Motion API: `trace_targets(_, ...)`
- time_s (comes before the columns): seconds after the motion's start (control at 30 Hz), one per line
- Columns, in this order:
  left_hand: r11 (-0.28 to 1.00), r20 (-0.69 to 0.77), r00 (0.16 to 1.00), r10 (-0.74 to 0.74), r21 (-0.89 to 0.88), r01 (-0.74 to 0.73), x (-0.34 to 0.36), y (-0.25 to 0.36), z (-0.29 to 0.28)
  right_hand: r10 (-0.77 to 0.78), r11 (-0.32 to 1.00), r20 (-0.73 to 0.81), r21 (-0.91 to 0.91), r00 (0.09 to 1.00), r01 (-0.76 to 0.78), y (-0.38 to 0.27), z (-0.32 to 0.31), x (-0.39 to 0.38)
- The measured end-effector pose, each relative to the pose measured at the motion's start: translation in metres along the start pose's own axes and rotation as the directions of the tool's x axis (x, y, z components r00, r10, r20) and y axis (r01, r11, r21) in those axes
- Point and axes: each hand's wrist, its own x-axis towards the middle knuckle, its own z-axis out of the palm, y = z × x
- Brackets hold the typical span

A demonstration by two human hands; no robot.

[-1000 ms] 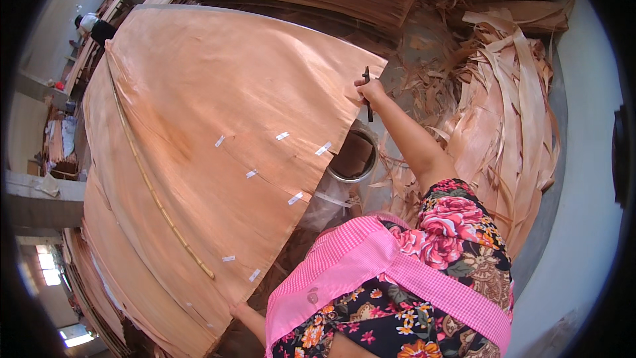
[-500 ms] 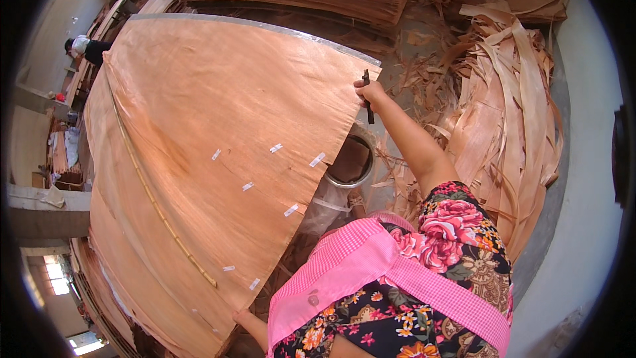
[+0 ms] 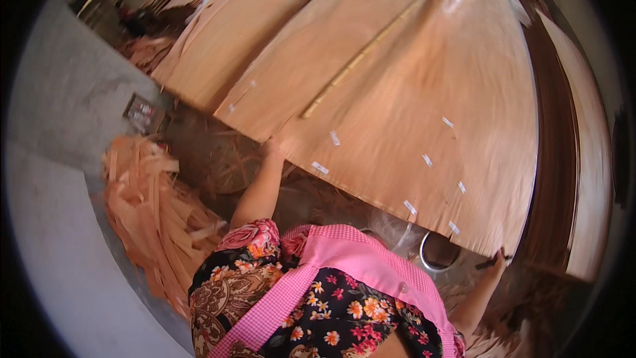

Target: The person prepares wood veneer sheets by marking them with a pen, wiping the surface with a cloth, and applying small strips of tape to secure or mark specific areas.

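Note:
A large, thin wood veneer sheet (image 3: 397, 152) spreads out in front of me, with several small white tape pieces (image 3: 410, 207) near its close edge. My left hand (image 3: 271, 147) is closed on that edge, left of the middle. At the sheet's near right corner is my right hand (image 3: 499, 260), closed around a slim black tool (image 3: 489, 262); motion blur hides the tool's exact kind. A long bamboo stick (image 3: 361, 59) lies on the sheet, pointing away from me. The undersides of both hands' fingers are hidden.
Below the sheet's edge stands a round metal-rimmed container (image 3: 424, 258). Veneer scraps (image 3: 149, 205) are heaped on the floor at left, beside a pale wall (image 3: 53, 225). Another veneer stack (image 3: 563, 152) rises at right. A small box (image 3: 142, 114) sits at far left.
My view has swung round, so the sheet's near edge now runs across in front of me. Both hands remain at that edge, the right one still with the black tool.

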Motion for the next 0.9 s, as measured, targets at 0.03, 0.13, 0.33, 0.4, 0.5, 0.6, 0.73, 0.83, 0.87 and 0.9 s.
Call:
trace_targets(0.03,1.000,-0.025,1.000,0.006,-0.008,-0.006,-0.005,-0.001,-0.008,0.019,0.999,-0.072,0.032,0.997,-0.017,-0.005,0.007,-0.002)
trace_targets(0.13,0.991,-0.063,0.995,0.076,-0.107,-0.082,0.006,-0.005,-0.026,0.013,0.994,-0.104,0.110,0.994,-0.002,-0.009,0.013,0.010)
trace_targets(0.33,0.941,0.266,0.922,-0.281,-0.113,0.319,0.005,0.012,-0.028,-0.233,0.970,-0.560,-0.075,0.795,0.232,-0.023,0.015,-0.041)
trace_targets(0.4,0.952,0.254,0.923,-0.290,-0.016,0.304,0.022,0.032,-0.055,-0.489,0.871,-0.572,-0.364,0.659,0.331,-0.016,0.093,-0.112)
trace_targets(0.5,0.936,0.323,0.879,-0.352,0.102,0.337,0.074,0.043,-0.090,-0.499,0.866,-0.149,-0.077,0.853,0.494,0.013,0.123,-0.126)
trace_targets(0.6,0.968,0.145,0.961,-0.236,0.122,0.219,0.116,0.065,-0.133,-0.407,0.838,0.081,-0.363,0.910,0.407,0.072,0.279,-0.250)
trace_targets(0.73,0.977,-0.001,0.999,0.052,0.207,-0.050,0.182,0.102,-0.168,-0.184,0.776,0.497,-0.457,0.848,0.436,0.149,0.407,-0.363)
trace_targets(0.83,0.864,0.184,0.946,0.267,0.389,-0.319,0.227,0.143,-0.171,-0.030,0.741,0.696,-0.465,0.717,0.484,0.190,0.470,-0.423)
trace_targets(0.87,0.800,0.303,0.907,0.292,0.442,-0.405,0.233,0.156,-0.166,0.032,0.714,0.698,-0.516,0.715,0.472,0.198,0.481,-0.437)
trace_targets(0.9,0.748,0.432,0.858,0.277,0.463,-0.475,0.243,0.165,-0.162,0.085,0.689,0.691,-0.561,0.718,0.459,0.202,0.489,-0.447)
